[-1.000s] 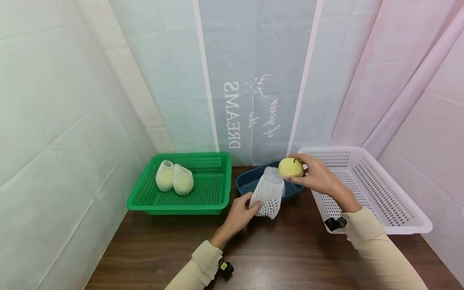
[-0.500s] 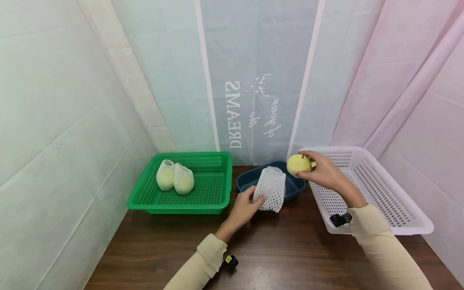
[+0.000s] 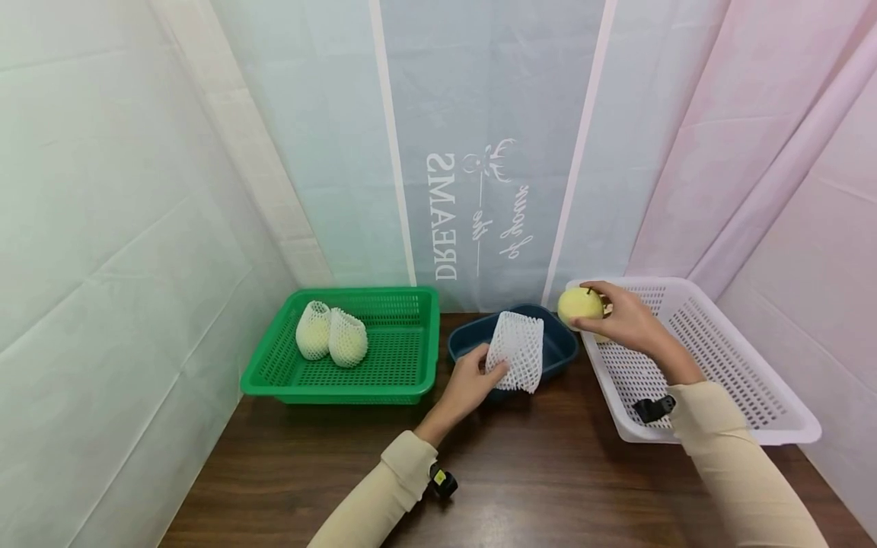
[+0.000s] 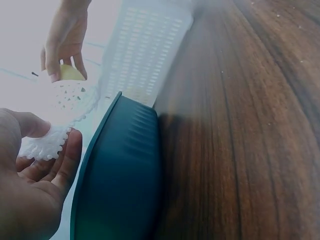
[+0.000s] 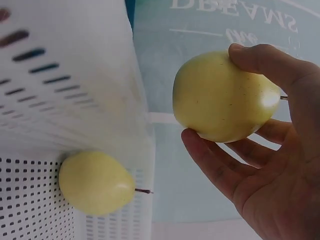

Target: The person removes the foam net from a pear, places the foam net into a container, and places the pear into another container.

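Observation:
A yellow pear [image 5: 220, 97] is gripped between the thumb and fingers of my right hand [image 3: 629, 323], above the left rim of the white basket [image 3: 774, 380]. My left hand [image 3: 469, 390] pinches a white foam fruit net [image 3: 518, 354] by its lower left edge, over the dark blue tray [image 3: 473, 335]. In the left wrist view the thumb and fingers close on the net [image 4: 45, 147]. The net looks flat, with no fruit seen in it. A second pear [image 5: 95, 182] lies inside the white basket, mostly hidden in the head view.
At the left stands a green basket [image 3: 397, 392] with two pears in foam nets [image 3: 314, 335] near its left side. All the containers stand on a dark wooden table [image 3: 527, 472], with a curtain [image 3: 479, 91] behind them and cloth walls on both sides.
The pear in my right hand has moved right, from beside the net to the white basket's rim. My left hand and the net have shifted slightly right and up.

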A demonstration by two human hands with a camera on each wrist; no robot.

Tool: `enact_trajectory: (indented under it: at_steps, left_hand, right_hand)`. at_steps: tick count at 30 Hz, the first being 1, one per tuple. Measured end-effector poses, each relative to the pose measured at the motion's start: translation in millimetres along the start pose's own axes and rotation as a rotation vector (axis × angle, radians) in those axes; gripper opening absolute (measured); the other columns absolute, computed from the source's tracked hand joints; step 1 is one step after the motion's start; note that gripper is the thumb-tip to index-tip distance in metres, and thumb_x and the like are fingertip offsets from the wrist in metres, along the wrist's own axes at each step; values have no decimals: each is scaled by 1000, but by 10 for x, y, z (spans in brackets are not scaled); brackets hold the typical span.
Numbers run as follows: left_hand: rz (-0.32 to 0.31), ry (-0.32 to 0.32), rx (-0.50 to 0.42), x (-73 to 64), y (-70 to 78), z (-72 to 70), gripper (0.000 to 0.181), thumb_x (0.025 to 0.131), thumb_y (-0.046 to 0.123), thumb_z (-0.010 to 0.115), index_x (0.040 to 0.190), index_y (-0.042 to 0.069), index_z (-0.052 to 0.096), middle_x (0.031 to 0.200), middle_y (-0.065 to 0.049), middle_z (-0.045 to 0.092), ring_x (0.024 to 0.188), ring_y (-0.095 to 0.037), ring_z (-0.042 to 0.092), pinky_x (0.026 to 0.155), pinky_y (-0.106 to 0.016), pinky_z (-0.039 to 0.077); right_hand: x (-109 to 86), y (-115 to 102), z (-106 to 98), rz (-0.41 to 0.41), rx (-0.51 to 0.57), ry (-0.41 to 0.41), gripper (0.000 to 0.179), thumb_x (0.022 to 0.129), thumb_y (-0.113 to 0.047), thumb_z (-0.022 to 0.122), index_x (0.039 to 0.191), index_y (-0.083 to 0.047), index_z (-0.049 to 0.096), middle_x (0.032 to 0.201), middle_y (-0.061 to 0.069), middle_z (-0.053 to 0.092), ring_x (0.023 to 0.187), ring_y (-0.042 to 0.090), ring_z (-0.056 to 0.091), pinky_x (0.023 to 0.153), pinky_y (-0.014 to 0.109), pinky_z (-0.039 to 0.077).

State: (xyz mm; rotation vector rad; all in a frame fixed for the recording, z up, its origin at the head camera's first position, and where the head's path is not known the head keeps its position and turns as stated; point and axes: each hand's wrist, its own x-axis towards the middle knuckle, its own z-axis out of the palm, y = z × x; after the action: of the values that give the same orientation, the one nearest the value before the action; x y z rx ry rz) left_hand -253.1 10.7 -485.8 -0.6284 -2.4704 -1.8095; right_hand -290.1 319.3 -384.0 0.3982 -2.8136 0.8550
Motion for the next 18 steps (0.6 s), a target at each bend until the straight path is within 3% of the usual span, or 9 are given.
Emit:
enact_trajectory:
  at_steps: [18]
  left_hand:
    - [-56,18,42,193,-5,77,21,105,25,67,118,8,67,102,-5,75,76,-3,59,68,-20,50]
  right_hand:
    - [58,255,-117,64,12,-8,76,94,-35,82,150,3,51,144,37,57,124,56,59,95,67,51]
